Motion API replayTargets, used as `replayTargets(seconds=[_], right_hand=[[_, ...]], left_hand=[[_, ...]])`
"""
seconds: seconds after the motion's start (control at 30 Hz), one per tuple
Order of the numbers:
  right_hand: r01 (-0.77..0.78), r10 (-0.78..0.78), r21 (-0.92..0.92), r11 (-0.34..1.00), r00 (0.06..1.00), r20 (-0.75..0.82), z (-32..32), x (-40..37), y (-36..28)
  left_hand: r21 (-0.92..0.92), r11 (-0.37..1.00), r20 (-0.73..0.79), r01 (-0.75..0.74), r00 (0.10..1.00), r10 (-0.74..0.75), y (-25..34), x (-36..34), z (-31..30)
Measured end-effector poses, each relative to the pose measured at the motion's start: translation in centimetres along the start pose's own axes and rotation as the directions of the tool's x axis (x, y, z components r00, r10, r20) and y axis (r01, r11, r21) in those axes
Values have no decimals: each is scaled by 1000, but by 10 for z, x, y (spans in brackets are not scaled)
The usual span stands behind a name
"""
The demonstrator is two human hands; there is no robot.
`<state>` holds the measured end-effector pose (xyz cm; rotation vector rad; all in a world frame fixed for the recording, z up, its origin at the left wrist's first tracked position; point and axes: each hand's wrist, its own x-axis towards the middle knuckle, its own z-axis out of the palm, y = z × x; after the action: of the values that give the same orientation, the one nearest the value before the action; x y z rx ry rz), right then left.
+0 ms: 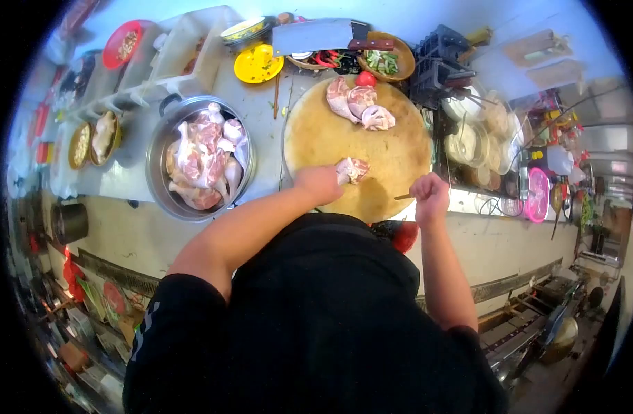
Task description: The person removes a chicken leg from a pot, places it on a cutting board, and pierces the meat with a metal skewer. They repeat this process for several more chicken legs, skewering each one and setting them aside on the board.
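Observation:
A round wooden chopping board (pixel 316 138) lies on the counter in front of me. My left hand (pixel 318 184) holds down a raw chicken piece (pixel 352 169) near the board's front edge. My right hand (pixel 430 196) is closed around a thin wooden handle (pixel 403 197) just right of that piece; its blade is hidden. More raw chicken pieces (pixel 360 102) lie at the board's far side. A large metal pot (pixel 158 148) full of raw chicken stands left of the board.
A big cleaver (pixel 315 36) rests across bowls behind the board, by a yellow plate (pixel 256 64) and a bowl of green vegetables (pixel 387 61). White tubs (pixel 192 48) and small bowls line the left. A dark rack (pixel 437 65) and stacked dishes crowd the right.

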<state>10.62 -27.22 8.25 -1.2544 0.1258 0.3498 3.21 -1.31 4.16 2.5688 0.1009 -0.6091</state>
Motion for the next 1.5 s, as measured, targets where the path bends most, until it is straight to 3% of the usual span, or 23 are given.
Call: replayTargets(seconds=[0.1, 0.17, 0.2, 0.23, 0.27, 0.4, 0.47, 0.5, 0.57, 0.6, 0.67, 0.7, 0.77, 0.9, 0.97, 1.03, 1.1, 1.13, 1.2, 1.33, 1.4, 1.43, 1.5], right_hand=[[14, -14, -2, 1000, 1000, -21, 0, -2, 3], [26, -25, 38, 999, 999, -39, 0, -4, 4], [14, -13, 36, 999, 1000, -22, -1, -3, 6], [2, -2, 33, 999, 1000, -3, -1, -2, 7], [3, -3, 34, 999, 1000, -3, -1, -2, 8], [-8, 8, -13, 1000, 1000, 13, 3, -4, 5], [-19, 20, -31, 999, 1000, 19, 6, -5, 4], [-15, 16, -48, 999, 1000, 25, 7, -4, 5], [-12, 15, -64, 998, 999, 40, 6, -1, 8], [0, 4, -78, 997, 998, 56, 5, 0, 9], [35, -24, -127, 991, 996, 85, 2, 3, 11], [30, -19, -120, 992, 995, 93, 0, 4, 11], [58, -62, -94, 994, 997, -41, 5, 5, 15], [-7, 8, 50, 999, 1000, -23, -3, 11, 10], [-35, 37, 40, 999, 999, -39, 0, 11, 4], [-36, 37, 9, 999, 998, -47, 8, 7, -2], [-34, 35, 20, 999, 998, -49, 9, 8, -1], [-32, 33, 27, 999, 998, -58, 8, 9, 0], [-30, 31, 23, 999, 998, -54, 6, 9, 1], [-31, 32, 26, 999, 998, -62, 13, 8, -1], [-31, 32, 10, 999, 998, -48, 10, 10, 0], [-32, 31, -5, 999, 999, -34, 10, 11, 1], [-27, 27, 8, 1000, 999, -39, 9, 11, 3]], left_hand=[[13, 999, 69, 35, 997, -36, 0, 19, -3], [-359, 880, 392, 311, 906, -160, 6, 26, -29], [-357, 882, 391, 307, 907, -157, 3, 32, -23], [-386, 914, 61, 128, 992, -113, 3, 35, -21], [-353, 934, -274, -50, 960, -52, 1, 37, -20], [-420, 906, -377, 54, 898, -228, 20, 44, -63], [-148, 975, -645, -168, 763, 33, 6, 56, -61], [-151, 975, -649, -163, 761, 27, -1, 55, -55], [164, 980, -349, -115, 922, 167, -15, 47, -42], [165, 980, -352, -108, 922, 161, -21, 43, -37], [138, 987, -47, -79, 995, 86, -26, 30, -34], [141, 988, -48, -68, 996, 75, -28, 20, -31], [-47, 973, -339, -228, 920, 199, -29, -16, -51], [-117, 980, -544, -164, 836, 75, -63, -49, -84], [-82, 995, -764, -60, 644, -24, -105, -59, -100], [-110, 983, -805, 149, 566, -176, -160, -63, -99], [-68, 897, -808, 438, 503, -306, -213, -67, -92], [-66, 896, -809, 439, 502, -305, -229, -74, -95], [-308, 733, -545, 607, 519, -658, -248, -83, -97], [-421, 771, -439, 478, 637, -634, -242, -98, -114], [-263, 845, -388, 466, 750, -535, -237, -100, -117], [-259, 846, -388, 465, 752, -533, -235, -101, -122], [-524, 789, -523, 320, 611, -595, -231, -101, -132]])
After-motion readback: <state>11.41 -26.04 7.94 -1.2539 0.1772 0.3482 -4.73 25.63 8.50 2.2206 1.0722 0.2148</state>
